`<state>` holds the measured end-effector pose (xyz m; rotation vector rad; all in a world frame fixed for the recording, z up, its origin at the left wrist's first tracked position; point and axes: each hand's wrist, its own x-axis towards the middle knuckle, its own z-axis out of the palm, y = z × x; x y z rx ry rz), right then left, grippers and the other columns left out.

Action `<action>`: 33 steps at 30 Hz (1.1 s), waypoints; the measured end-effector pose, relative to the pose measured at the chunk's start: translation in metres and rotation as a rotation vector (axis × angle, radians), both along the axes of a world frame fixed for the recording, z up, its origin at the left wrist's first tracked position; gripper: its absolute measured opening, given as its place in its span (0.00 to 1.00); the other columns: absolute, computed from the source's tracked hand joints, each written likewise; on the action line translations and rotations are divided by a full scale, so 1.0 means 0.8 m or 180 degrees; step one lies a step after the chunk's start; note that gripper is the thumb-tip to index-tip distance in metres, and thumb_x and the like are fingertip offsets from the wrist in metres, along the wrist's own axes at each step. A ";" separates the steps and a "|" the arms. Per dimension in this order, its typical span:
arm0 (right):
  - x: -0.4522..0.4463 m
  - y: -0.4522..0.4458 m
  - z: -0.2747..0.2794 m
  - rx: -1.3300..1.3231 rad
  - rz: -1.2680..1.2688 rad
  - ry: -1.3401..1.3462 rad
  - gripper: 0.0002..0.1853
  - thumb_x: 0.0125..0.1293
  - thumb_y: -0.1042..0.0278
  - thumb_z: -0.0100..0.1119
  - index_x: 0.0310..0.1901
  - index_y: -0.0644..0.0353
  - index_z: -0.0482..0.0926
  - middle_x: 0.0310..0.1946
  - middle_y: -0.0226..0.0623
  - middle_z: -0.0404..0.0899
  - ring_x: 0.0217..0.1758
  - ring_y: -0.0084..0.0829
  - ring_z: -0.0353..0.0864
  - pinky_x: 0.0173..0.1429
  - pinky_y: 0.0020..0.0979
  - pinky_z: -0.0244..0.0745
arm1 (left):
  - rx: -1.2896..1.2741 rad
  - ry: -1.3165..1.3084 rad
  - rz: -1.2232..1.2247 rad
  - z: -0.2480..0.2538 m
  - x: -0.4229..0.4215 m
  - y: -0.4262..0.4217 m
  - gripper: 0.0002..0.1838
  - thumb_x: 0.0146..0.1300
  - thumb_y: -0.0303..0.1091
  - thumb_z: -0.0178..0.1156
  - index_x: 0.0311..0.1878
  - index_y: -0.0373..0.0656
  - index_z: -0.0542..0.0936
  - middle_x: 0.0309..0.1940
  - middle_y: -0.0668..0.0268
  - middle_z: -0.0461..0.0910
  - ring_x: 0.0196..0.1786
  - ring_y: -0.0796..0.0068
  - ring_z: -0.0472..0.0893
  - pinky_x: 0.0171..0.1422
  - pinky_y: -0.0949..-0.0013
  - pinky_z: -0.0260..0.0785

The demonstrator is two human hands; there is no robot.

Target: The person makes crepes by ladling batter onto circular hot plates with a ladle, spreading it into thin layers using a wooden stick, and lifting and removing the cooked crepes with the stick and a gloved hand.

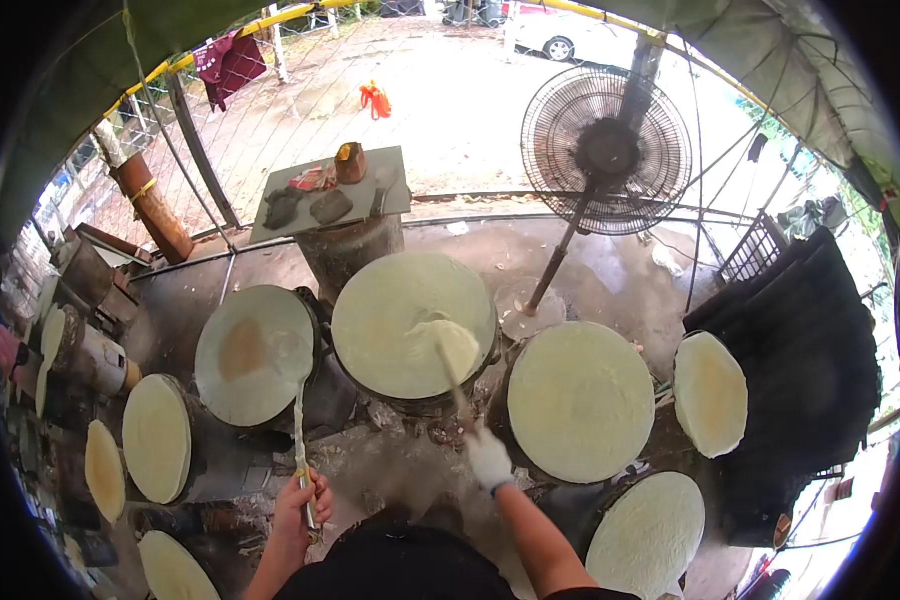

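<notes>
My bare left hand [292,512] is closed around the handle of a long, thin batter-smeared scraper [300,430]. Its far tip reaches the lower right rim of a round griddle [222,375] with a brown patch in its middle. In a white glove, my right hand [488,458] grips the handle of a paddle [454,350], blurred by motion. The paddle's pale head lies over the centre griddle [390,310], which is coated with greenish-cream batter. Right of my glove, another batter-covered griddle [581,402] stands close by.
More round batter sheets surround me, including one at left [157,438] and one at lower right [646,535]. A standing fan [607,148] rises beyond the griddles. At far right stands a dark ribbed panel [795,380]; a small board-topped stand [365,215] is ahead.
</notes>
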<state>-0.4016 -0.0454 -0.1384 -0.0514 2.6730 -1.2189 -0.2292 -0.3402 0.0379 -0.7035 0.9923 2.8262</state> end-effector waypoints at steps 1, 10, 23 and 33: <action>-0.035 -0.003 0.025 0.0038 -0.0203 -0.0201 0.22 0.68 0.53 0.47 0.58 0.57 0.72 0.45 0.59 0.78 0.51 0.58 0.76 0.54 0.49 0.70 | 0.0021 -0.0034 -0.0008 0.001 -0.001 -0.004 0.10 0.64 0.28 0.57 0.47 0.44 0.69 0.35 0.64 0.69 0.26 0.75 0.68 0.23 0.74 0.62; -0.086 -0.068 0.018 -0.1139 -0.0253 -0.0219 0.25 0.69 0.59 0.50 0.65 0.55 0.69 0.52 0.42 0.80 0.44 0.32 0.79 0.50 0.28 0.72 | -0.0116 -0.0319 -0.0312 -0.014 -0.027 -0.043 0.07 0.63 0.21 0.52 0.43 0.40 0.68 0.34 0.59 0.72 0.21 0.76 0.67 0.18 0.75 0.59; -0.110 -0.066 0.020 -0.1859 -0.1149 -0.0318 0.21 0.70 0.66 0.50 0.62 0.62 0.72 0.48 0.35 0.81 0.42 0.20 0.76 0.45 0.21 0.71 | 0.0292 -0.1045 -0.0921 -0.022 -0.033 -0.037 0.05 0.67 0.25 0.51 0.43 0.43 0.67 0.25 0.64 0.70 0.15 0.82 0.63 0.16 0.77 0.54; -0.208 -0.045 -0.011 -0.2285 -0.0820 -0.0260 0.19 0.69 0.66 0.53 0.59 0.60 0.76 0.32 0.30 0.81 0.27 0.16 0.72 0.30 0.22 0.69 | 0.0389 -0.1198 -0.0889 -0.020 -0.037 0.016 0.05 0.68 0.27 0.50 0.36 0.43 0.65 0.21 0.70 0.64 0.15 0.84 0.61 0.15 0.78 0.54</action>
